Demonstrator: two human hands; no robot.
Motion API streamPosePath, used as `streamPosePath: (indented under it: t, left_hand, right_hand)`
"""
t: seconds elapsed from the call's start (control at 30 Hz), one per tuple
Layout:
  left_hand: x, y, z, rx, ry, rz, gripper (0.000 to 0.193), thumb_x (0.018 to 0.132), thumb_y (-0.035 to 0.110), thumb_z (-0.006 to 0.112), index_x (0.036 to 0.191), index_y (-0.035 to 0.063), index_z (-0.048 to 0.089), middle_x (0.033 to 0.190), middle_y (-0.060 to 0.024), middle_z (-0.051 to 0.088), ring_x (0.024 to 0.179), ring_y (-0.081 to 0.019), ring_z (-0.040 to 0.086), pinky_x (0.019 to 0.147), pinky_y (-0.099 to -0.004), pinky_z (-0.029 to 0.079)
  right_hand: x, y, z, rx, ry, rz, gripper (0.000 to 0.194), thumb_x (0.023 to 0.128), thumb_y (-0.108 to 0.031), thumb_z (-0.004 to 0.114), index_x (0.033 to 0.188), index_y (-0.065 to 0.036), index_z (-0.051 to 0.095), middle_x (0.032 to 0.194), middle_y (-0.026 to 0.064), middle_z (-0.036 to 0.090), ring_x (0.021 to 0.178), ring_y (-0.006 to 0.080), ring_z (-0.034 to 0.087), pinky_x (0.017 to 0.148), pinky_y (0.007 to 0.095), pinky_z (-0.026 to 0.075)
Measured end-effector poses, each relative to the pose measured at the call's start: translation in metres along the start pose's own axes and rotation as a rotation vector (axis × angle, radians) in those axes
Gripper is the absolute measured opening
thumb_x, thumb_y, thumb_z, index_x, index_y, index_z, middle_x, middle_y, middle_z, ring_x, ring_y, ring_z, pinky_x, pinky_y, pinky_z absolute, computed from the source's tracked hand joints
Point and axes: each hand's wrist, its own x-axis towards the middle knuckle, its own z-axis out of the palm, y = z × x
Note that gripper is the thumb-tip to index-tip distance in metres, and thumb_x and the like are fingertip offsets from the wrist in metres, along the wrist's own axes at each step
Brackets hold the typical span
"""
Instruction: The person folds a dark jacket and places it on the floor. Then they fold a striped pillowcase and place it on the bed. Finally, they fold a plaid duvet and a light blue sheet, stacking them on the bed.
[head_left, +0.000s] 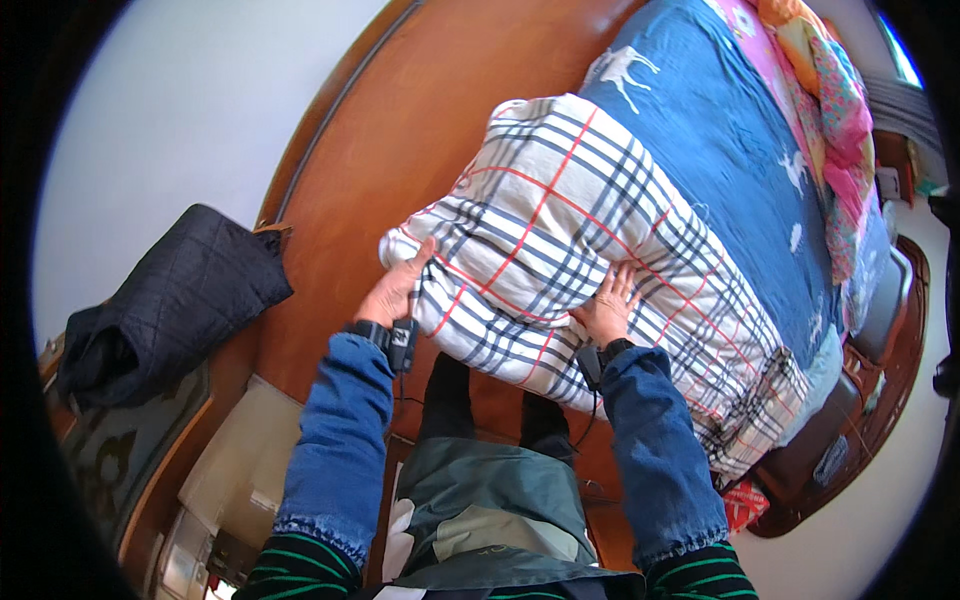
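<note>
A white quilt (547, 217) with a black and red plaid pattern lies before me in a thick folded heap at the edge of the bed. My left hand (394, 291) grips the quilt's left corner, thumb on top; the other fingers are hidden under the cloth. On the quilt's middle, my right hand (609, 307) presses palm down with its fingers spread, in a crease between two folds. The quilt's near edge hangs over my legs. Beneath and beyond it spreads a blue bedsheet (720, 142) with white animal figures.
An orange-brown wooden panel (390, 127) stands left of the bed. A dark quilted garment (187, 292) is draped over furniture on the left. Pink and orange flowered bedding (840, 142) is heaped at the far right. A dark brown chair or sofa (817, 420) and a red bag (745, 505) are at the lower right.
</note>
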Motion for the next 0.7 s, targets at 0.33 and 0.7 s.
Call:
streamPosePath:
  t: [0.33,0.7]
  left_hand:
    - [-0.003,-0.001,0.114,0.772,0.384,0.494,0.049,0.096,0.026,0.068,0.134,-0.0004,0.052,0.128,-0.0144,0.062,0.117,-0.0238,0.06,0.1,-0.0358,0.046]
    - [0.038,-0.004,0.041,1.093,0.496,0.622,0.054,0.1,0.017,0.064,0.147,-0.0013,0.045,0.146,-0.0115,0.052,0.133,-0.0203,0.049,0.111,-0.0329,0.036]
  right_hand:
    - [-0.005,0.006,-0.024,0.108,-0.004,-0.036,0.118,0.061,-0.049,0.087,0.154,-0.007,0.029,0.165,0.0221,0.014,0.153,0.0417,0.01,0.117,0.069,0.013]
    - [-0.049,0.017,0.033,0.267,0.097,0.015,0.095,0.084,-0.059,0.068,0.158,-0.019,0.026,0.168,0.0131,0.006,0.155,0.0371,0.001,0.117,0.0693,0.003]
